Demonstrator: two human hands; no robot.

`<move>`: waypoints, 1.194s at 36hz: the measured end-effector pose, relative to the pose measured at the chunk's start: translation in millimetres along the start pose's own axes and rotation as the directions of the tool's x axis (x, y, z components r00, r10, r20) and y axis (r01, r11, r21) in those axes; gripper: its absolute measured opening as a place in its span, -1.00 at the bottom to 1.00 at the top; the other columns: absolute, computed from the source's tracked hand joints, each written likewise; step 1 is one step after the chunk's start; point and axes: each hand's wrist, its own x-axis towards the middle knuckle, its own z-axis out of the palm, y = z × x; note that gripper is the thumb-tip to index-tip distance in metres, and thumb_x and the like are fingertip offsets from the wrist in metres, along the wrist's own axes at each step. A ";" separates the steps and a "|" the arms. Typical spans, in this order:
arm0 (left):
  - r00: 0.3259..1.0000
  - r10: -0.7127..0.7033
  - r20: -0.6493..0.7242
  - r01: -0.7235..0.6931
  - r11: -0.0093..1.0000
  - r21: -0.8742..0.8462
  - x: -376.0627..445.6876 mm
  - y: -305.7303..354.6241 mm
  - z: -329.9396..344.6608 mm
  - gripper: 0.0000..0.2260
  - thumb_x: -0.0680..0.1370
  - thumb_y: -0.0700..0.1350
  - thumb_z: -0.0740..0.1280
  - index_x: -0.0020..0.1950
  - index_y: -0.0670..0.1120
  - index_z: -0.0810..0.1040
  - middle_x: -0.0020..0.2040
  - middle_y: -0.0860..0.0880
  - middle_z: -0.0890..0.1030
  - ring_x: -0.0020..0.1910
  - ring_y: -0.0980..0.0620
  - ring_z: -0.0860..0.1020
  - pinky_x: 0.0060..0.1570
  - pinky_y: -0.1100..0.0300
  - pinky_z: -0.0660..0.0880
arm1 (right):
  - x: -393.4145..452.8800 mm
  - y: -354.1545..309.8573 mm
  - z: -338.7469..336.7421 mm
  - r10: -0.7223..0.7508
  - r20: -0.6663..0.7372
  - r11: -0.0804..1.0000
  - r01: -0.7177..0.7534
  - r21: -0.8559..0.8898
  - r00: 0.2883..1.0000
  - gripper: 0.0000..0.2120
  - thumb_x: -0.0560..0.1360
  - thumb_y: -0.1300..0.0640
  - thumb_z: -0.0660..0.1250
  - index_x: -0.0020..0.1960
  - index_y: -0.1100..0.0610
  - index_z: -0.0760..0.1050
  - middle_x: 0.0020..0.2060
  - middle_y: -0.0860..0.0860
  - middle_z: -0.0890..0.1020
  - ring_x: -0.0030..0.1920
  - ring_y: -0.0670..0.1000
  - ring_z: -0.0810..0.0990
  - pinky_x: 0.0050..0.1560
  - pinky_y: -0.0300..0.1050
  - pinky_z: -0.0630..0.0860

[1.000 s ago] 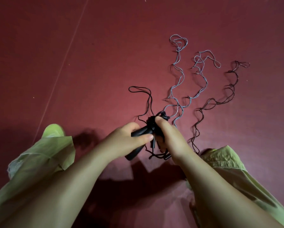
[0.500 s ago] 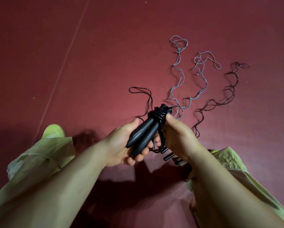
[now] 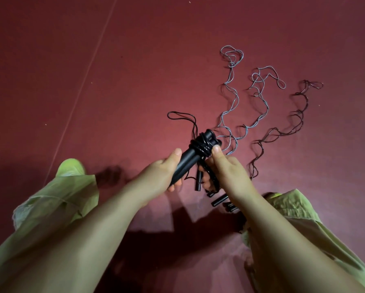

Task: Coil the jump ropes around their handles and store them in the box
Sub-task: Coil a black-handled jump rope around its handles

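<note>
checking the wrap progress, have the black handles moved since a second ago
Yes. The black handles have risen and tilted up: their wrapped top now points toward the grey ropes on the floor; earlier they sat lower in both hands.

No text, label, brand, number or sign can be read anywhere in the view.
</note>
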 end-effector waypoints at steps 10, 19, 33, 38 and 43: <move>0.974 0.146 -0.173 -0.077 0.931 0.356 -3.0 0.9 3.6 -0.73 0.54 0.25 0.16 -0.08 0.08 0.45 -0.31 0.13 0.51 -0.25 0.20 0.46 -0.12 0.16 0.41 | 1.3 0.5 3.6 0.095 0.004 0.993 -0.095 0.074 0.996 -0.53 0.56 -0.20 0.18 -0.11 0.21 0.55 -0.38 0.09 0.55 -0.47 0.01 0.51 -0.38 -0.15 0.43; 0.997 0.077 -0.028 -0.076 0.997 0.019 -1.5 1.7 0.9 -0.62 0.19 0.23 0.39 -0.09 0.09 0.49 -0.14 0.06 0.63 -0.19 0.08 0.60 -0.13 0.12 0.50 | 5.6 3.6 4.6 -0.036 -0.022 0.996 0.037 0.075 0.999 -0.57 0.37 -0.20 0.17 -0.23 0.20 0.45 -0.50 0.06 0.47 -0.49 0.00 0.41 -0.43 -0.17 0.31; 0.531 0.276 0.801 0.500 0.661 -0.560 -15.7 -4.1 11.2 -0.40 0.41 0.35 0.25 0.03 -0.18 0.63 -0.17 -0.13 0.64 -0.27 -0.06 0.62 -0.20 0.08 0.58 | -2.9 -2.7 -0.6 -0.274 0.205 0.900 0.176 0.398 0.940 -0.48 0.07 -0.39 0.49 -0.25 0.02 0.65 -0.38 0.04 0.53 -0.34 0.07 0.41 -0.28 -0.10 0.34; 0.522 0.289 0.803 0.514 0.644 -0.566 -13.3 -2.6 9.7 -0.53 0.44 0.28 0.27 -0.04 -0.14 0.59 -0.29 -0.07 0.56 -0.40 0.01 0.53 -0.46 0.28 0.42 | -4.7 -10.1 -9.3 -0.246 0.276 0.952 0.178 0.248 0.929 -0.12 0.28 -0.39 0.38 -0.04 0.48 0.40 -0.38 0.25 0.47 -0.43 0.07 0.46 -0.38 -0.10 0.37; 0.748 0.111 0.655 0.368 0.752 -0.547 -12.5 5.9 3.6 -0.47 0.44 0.29 0.09 -0.17 -0.14 0.58 -0.33 -0.09 0.49 -0.46 0.02 0.43 -0.52 0.28 0.21 | -5.3 -13.6 -26.9 -0.147 0.285 0.989 0.140 0.043 0.947 -0.43 0.45 -0.29 0.25 -0.14 0.28 0.52 -0.38 0.13 0.55 -0.45 0.06 0.47 -0.40 -0.17 0.40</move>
